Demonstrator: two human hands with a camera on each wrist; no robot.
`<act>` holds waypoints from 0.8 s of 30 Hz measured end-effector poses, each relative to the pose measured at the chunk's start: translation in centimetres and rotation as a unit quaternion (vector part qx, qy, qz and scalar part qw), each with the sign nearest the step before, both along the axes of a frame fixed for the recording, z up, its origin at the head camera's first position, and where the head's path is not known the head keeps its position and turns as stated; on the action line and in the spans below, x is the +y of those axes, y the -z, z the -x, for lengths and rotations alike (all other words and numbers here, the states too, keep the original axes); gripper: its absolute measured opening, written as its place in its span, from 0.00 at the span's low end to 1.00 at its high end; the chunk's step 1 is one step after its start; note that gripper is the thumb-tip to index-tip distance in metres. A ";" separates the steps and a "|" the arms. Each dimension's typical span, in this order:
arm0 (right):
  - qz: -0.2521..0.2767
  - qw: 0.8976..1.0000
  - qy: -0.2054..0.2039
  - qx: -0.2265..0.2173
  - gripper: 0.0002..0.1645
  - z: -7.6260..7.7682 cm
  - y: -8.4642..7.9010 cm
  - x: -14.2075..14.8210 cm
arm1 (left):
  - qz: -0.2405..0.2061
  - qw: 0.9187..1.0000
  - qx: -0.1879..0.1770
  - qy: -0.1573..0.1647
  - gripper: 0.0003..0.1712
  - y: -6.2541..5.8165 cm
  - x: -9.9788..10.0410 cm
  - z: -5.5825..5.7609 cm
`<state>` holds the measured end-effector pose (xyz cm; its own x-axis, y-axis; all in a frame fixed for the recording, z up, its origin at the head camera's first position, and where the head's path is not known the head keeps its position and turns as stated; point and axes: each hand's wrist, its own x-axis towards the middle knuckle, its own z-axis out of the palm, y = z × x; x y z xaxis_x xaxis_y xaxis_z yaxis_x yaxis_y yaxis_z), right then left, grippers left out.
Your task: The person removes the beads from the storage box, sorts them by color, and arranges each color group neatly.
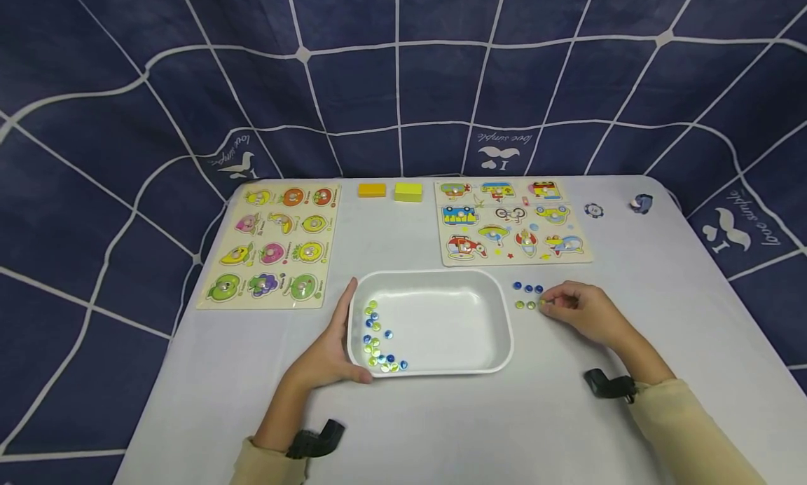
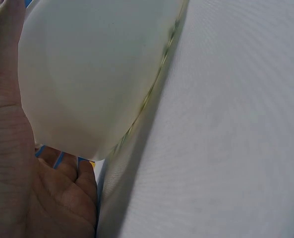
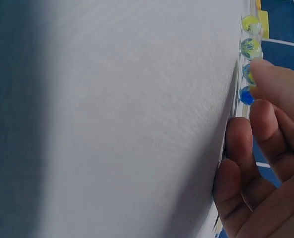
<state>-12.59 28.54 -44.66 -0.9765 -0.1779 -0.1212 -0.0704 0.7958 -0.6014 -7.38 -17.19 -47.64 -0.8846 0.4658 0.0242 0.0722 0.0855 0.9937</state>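
My left hand point(image 1: 324, 352) holds the left end of a white plastic tray point(image 1: 441, 370), fingers along its side and thumb at the near corner. Yellow-green marbles point(image 1: 373, 352) and blue marbles point(image 1: 389, 334) lie inside, mostly along the left wall. To the tray's right, my right hand point(image 1: 586, 313) pinches a yellow-green marble point(image 1: 543, 302) between thumb and finger at table level. It is at the end of a row with two yellow-green marbles point(image 1: 525, 305). Just behind them stands a row of three blue marbles point(image 1: 528, 287). The right wrist view shows glass marbles point(image 3: 251, 48) beside the thumb.
A fruit puzzle board point(image 1: 271, 247) lies back left and a vehicle puzzle board point(image 1: 511, 226) back right. Orange point(image 1: 372, 190) and yellow blocks point(image 1: 408, 192) sit between them. A patterned disc point(image 1: 593, 210) and a small blue figure point(image 1: 642, 204) are at the far right.
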 end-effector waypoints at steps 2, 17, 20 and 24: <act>-0.002 1.000 0.000 0.004 0.10 0.0 0.0 0.0 | 0.001 1.000 0.000 0.000 0.84 0.0 0.0 0.0; 0.003 0.997 0.028 0.071 0.12 -0.8 -0.5 -0.3 | 0.008 1.000 0.003 -0.002 0.83 0.0 0.1 -0.1; 0.035 0.991 0.029 0.126 0.12 -1.1 -1.5 -1.0 | 0.009 1.000 0.003 -0.002 0.84 0.0 0.0 0.0; 0.079 0.981 -0.005 0.179 0.13 -1.4 -3.1 -2.6 | 0.010 1.000 0.004 -0.002 0.83 0.1 0.0 0.0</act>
